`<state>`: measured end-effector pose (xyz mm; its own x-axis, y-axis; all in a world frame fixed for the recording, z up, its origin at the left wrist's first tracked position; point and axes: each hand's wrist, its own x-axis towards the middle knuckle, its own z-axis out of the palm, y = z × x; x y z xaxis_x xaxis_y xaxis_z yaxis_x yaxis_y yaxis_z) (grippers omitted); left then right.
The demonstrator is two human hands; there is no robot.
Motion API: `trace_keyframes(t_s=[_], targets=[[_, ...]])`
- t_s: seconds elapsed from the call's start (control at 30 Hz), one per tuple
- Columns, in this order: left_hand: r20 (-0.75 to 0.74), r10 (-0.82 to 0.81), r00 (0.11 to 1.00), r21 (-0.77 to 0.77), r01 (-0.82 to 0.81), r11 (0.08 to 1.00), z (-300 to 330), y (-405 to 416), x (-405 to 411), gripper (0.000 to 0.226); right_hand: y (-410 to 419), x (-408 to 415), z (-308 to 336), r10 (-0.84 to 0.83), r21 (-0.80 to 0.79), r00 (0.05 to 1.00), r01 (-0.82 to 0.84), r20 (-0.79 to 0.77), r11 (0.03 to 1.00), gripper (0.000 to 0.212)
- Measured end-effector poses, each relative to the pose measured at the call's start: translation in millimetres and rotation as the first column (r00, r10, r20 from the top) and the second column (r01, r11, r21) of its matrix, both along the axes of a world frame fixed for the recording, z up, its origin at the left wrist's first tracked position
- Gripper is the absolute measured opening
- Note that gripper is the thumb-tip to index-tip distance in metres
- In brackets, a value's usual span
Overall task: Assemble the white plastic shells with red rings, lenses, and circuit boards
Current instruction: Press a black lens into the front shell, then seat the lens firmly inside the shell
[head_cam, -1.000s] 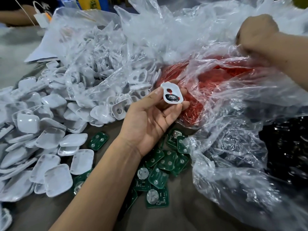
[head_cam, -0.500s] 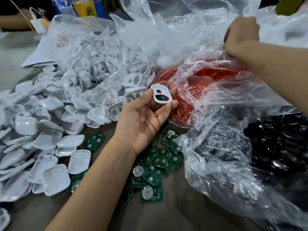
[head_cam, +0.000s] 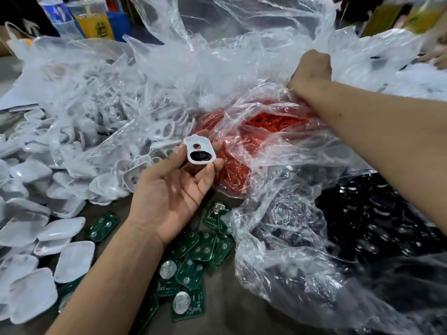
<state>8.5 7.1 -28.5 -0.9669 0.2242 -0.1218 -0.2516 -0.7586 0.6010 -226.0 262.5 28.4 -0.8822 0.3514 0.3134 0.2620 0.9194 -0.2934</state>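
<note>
My left hand (head_cam: pixel 174 189) is palm up at the centre and pinches a white plastic shell (head_cam: pixel 199 151) between thumb and fingertips; a dark lens and a bit of red show in the shell. My right hand (head_cam: pixel 310 71) is fisted at the upper right, gripping the clear plastic bag (head_cam: pixel 278 112) that holds the red rings (head_cam: pixel 271 122). Green circuit boards (head_cam: pixel 193 259) lie scattered on the table below my left hand. A heap of white shells (head_cam: pixel 48 189) covers the left side.
A clear bag of black lens parts (head_cam: pixel 377 213) lies at the right. More white shells sit inside another clear bag (head_cam: pixel 108 105) at the back. Bottles and a cup (head_cam: pixel 94 22) stand far back left. Bare brown table (head_cam: pixel 229 310) shows near the front.
My right hand has moved left and slightly down along the ring bag while still gripping it. My left hand still holds the shell in much the same place.
</note>
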Motion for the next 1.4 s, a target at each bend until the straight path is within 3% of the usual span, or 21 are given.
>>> trace_keyframes(t_s=[0.2, 0.3, 0.43, 0.5, 0.57, 0.63, 0.7, 0.97, 1.17, 1.4], targets=[[-0.004, 0.001, 1.000, -0.003, -0.001, 1.000, -0.3, 0.3, 0.1, 0.037, -3.3, 12.9, 1.9, -0.048, -0.121, 0.994, 0.036, -0.098, 0.992, 0.027], [-0.002, -0.005, 1.000, 0.009, 0.005, 1.000, -0.3, 0.4, 0.1, 0.039, -11.8, 27.8, 11.3, -0.080, -0.208, 0.961, 0.025, -0.263, 0.978, 0.027], [-0.007, -0.002, 1.000, 0.007, 0.002, 1.000, -0.7, 1.3, 0.1, 0.033, -53.9, 59.6, 35.8, 0.011, -0.347, 0.858, -0.219, -0.513, 0.912, 0.016], [-0.005, 0.006, 1.000, 0.008, -0.006, 1.000, -1.3, 1.0, 0.1, 0.030, -80.6, 81.5, 45.1, 0.070, -0.493, 0.818, -0.410, -0.571, 0.767, 0.012], [-0.002, -0.002, 1.000, 0.039, 0.002, 0.999, -2.3, -0.6, 0.4, 0.029, -103.4, 111.3, 45.6, 0.154, -0.630, 0.793, -0.571, -0.589, 0.527, 0.014], [-0.009, -0.014, 1.000, 0.078, 0.014, 0.997, -3.6, -2.7, 1.0, 0.032, -118.4, 146.1, 36.2, 0.285, -0.696, 0.765, -0.644, -0.578, 0.317, 0.011], [-0.029, -0.020, 0.999, 0.085, 0.022, 0.996, -3.9, -4.4, 2.4, 0.029, -123.4, 174.8, 19.7, 0.382, -0.717, 0.729, -0.666, -0.568, 0.207, 0.005], [0.024, 0.104, 0.994, -0.029, -0.103, 0.994, -0.5, -3.0, 6.5, 0.033, -109.0, 212.6, -32.8, 0.409, -0.781, 0.742, -0.615, -0.530, 0.104, 0.002], [0.001, 0.117, 0.993, -0.047, -0.117, 0.992, 1.8, -15.3, 17.8, 0.044, -104.9, 217.9, -37.7, 0.464, -0.788, 0.691, -0.616, -0.554, -0.023, 0.007], [0.024, 0.134, 0.991, -0.081, -0.132, 0.988, 1.6, -17.0, 12.4, 0.035, -106.0, 218.8, -40.8, 0.522, -0.809, 0.681, -0.587, -0.514, -0.031, 0.012]])
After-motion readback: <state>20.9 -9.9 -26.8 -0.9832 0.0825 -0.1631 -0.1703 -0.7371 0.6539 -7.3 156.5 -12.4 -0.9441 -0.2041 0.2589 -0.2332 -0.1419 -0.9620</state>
